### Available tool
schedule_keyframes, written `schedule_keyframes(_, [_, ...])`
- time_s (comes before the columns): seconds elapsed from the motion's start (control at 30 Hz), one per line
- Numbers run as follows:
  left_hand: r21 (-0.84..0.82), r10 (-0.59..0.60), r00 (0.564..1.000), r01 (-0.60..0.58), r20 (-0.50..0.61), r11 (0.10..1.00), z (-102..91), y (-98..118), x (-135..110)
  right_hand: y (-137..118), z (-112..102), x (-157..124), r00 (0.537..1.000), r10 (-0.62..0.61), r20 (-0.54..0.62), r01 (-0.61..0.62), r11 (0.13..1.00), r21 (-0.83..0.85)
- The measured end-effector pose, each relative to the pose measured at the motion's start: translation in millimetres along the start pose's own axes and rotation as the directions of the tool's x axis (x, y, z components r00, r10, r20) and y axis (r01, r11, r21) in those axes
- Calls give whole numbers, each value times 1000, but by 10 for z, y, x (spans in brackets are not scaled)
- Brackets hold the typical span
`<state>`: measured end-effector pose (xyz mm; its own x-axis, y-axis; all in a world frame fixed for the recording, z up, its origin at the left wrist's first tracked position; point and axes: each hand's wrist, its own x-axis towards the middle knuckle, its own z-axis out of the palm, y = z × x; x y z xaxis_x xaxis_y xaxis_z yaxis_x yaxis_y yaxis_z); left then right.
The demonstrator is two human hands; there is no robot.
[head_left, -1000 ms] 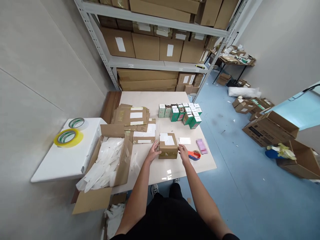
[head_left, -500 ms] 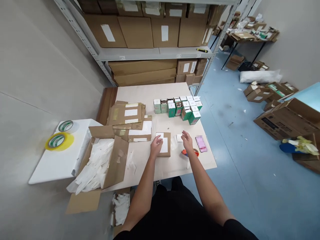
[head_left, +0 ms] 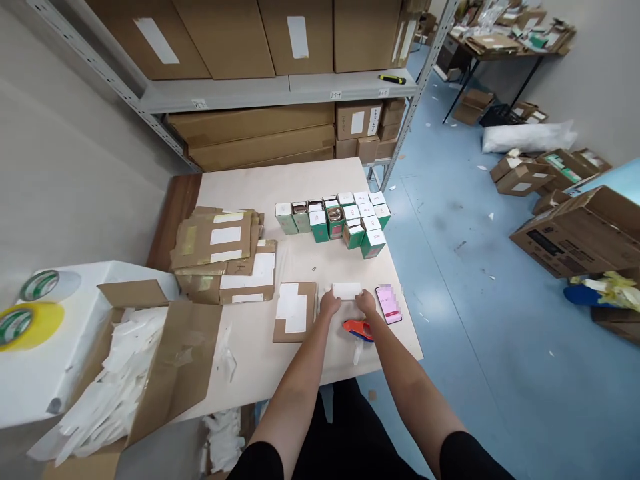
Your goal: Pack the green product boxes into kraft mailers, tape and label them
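Note:
A white label sheet (head_left: pixel 347 290) lies on the pale table (head_left: pixel 300 180). My left hand (head_left: pixel 329 303) pinches its near left corner and my right hand (head_left: pixel 367 303) its near right corner, fingers curled on the edge. Just left of my hands a small brown cardboard box (head_left: pixel 295 311) with white labels lies flat. An orange and blue tape cutter (head_left: pixel 357 329) sits under my right wrist. A pink-screened phone (head_left: pixel 389 303) rests to the right of my right hand.
Several green and white small boxes (head_left: pixel 334 218) stand at the table's middle. A pile of flattened cartons (head_left: pixel 220 250) lies left, an open carton of white bags (head_left: pixel 125 373) further left, tape rolls (head_left: pixel 30 313) on a white stand. Shelving with brown cartons (head_left: pixel 260 127) is behind.
The small box was laid down flat. Both hands left it and moved right to the white label sheet. The camera tilted down and closer.

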<state>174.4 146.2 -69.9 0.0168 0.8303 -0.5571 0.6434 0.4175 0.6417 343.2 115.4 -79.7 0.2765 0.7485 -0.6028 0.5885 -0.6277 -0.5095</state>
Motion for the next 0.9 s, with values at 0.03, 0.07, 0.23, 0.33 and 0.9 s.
schedule_keyframes(0.03, [33,-9,1000,9,-3,999,54,-37,16,35,11,48,1000,14,9,-14,1000,4])
schedule_keyframes(0.07, [65,-13,1000,14,-12,998,103,-74,22,59,20,90,999,39,7,-39,999,11])
schedule_keyframes(0.23, [97,0,999,4,-42,995,287,-202,-22,74,39,204,976,165,-145,-154,984,86])
schedule_keyframes(0.33, [38,-18,999,19,-38,999,313,-237,-53,53,19,205,960,197,-200,-175,977,119])
schedule_keyframes(0.9, [-78,472,878,-467,82,881,-682,508,-218,-508,-807,-665,878,-363,-313,455,835,308])
